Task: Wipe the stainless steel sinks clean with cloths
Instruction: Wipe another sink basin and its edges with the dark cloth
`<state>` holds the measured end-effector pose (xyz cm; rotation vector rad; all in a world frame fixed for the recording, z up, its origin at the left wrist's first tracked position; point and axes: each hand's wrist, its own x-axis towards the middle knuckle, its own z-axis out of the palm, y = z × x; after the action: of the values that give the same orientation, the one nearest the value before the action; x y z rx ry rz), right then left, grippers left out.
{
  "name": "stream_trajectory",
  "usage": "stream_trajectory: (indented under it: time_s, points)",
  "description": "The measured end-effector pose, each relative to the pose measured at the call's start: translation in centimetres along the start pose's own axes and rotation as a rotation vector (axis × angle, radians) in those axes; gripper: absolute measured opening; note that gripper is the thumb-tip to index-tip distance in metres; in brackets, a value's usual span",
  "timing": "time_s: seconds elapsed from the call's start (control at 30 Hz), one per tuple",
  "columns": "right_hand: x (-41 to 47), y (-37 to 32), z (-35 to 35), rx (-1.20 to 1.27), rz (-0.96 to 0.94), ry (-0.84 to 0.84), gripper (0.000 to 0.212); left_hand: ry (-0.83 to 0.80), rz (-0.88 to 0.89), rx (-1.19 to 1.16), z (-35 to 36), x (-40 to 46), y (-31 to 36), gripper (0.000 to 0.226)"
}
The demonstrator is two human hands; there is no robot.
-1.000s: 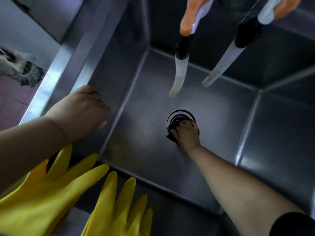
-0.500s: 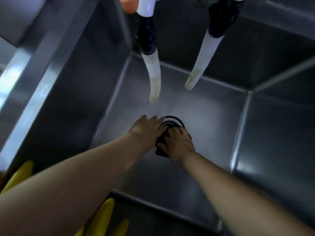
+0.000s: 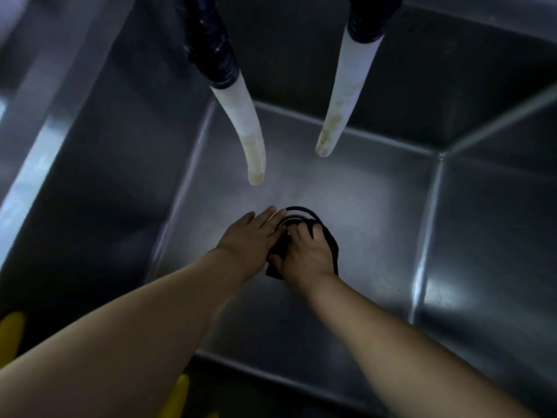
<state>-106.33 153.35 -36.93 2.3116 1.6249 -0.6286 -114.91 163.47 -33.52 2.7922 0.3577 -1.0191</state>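
Both arms reach down into a deep steel sink (image 3: 376, 224). In the middle of the sink floor is the round black drain (image 3: 301, 214). A dark cloth (image 3: 330, 239) lies on the drain and on the floor just in front of it. The right hand (image 3: 306, 254) sits on top of the cloth with its fingers curled into it, grasping it. The left hand (image 3: 251, 236) lies flat beside it with straight fingers, and its fingertips touch the left rim of the drain. The two hands touch each other. Two white hoses (image 3: 244, 128) with black tops hang down from the top edge over the back of the sink. Bits of yellow rubber gloves (image 3: 177, 396) peek out at the near-left corner.
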Motion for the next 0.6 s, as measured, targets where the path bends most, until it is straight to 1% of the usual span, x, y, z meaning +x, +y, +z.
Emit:
stream_trajectory:
  time_s: [0.07,0.1,0.2,0.3,0.4,0.5,0.6]
  points:
    - [0.1,-0.4,0.1,-0.013,-0.016,0.009,0.062,0.004,0.006,-0.004,0.0,0.0,0.0,0.062]
    - [0.1,-0.5,0.3,0.016,-0.025,0.025,0.059,0.007,0.007,-0.011,0.0,0.0,0.0,0.062]
    - [-0.3,0.2,0.6,0.227,0.015,0.117,0.053,0.022,0.005,-0.028,0.1,0.1,-0.1,0.06]
    - [-0.9,1.5,0.9,0.257,-0.058,0.182,0.044,0.045,0.004,-0.024,0.5,0.1,-0.2,0.062]
    - [-0.6,1.8,0.9,0.195,-0.098,0.152,0.048,0.054,-0.006,-0.032,0.7,0.2,-0.1,0.062]
    - [-0.2,1.3,0.8,0.136,-0.073,0.141,0.056,0.032,-0.008,-0.021,0.6,0.2,-0.1,0.06]
    - [-1.2,1.4,1.1,0.165,-0.079,0.175,0.055,0.026,-0.017,0.007,0.7,0.2,0.1,0.06]
